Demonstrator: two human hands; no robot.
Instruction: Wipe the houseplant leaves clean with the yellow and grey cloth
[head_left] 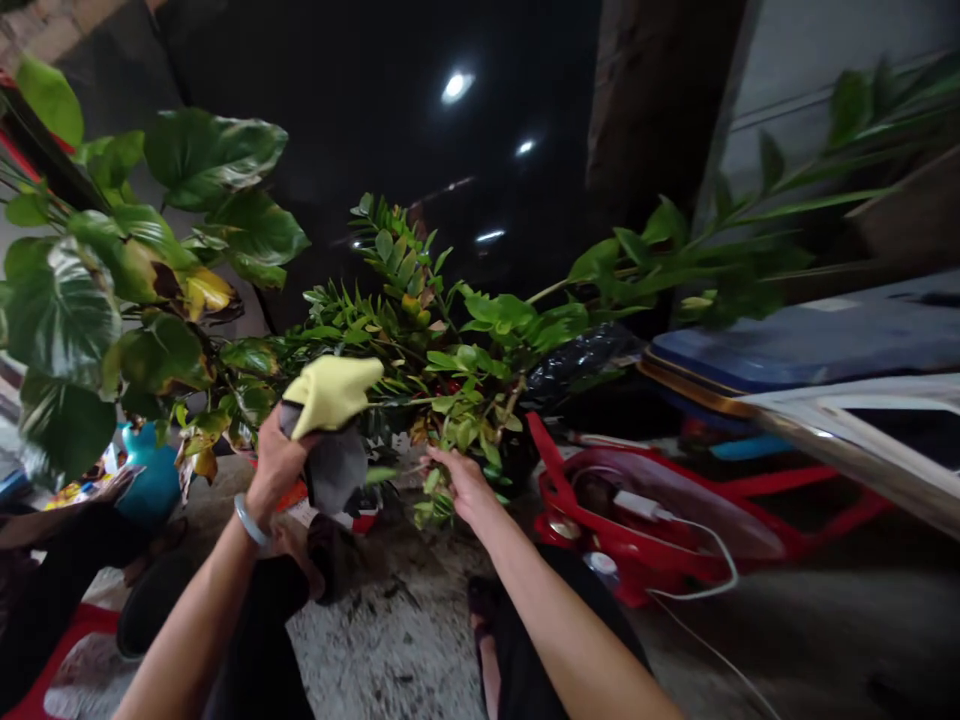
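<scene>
My left hand is closed around a cloth, yellow on one side and grey on the other, which hangs down below the fingers. A bracelet circles that wrist. To the right, my right hand has its fingers pinched at a leafy plant stem low in the foliage. Small green leaves surround those fingertips. Behind both hands stands a dense potted plant with upright leafy stalks; its pot is mostly hidden.
A large broad-leaved plant, partly yellowed, fills the left. On the right are a red plastic chair, a white cable and a blue-topped surface. A turquoise vessel and another person's dark-clothed leg are at left.
</scene>
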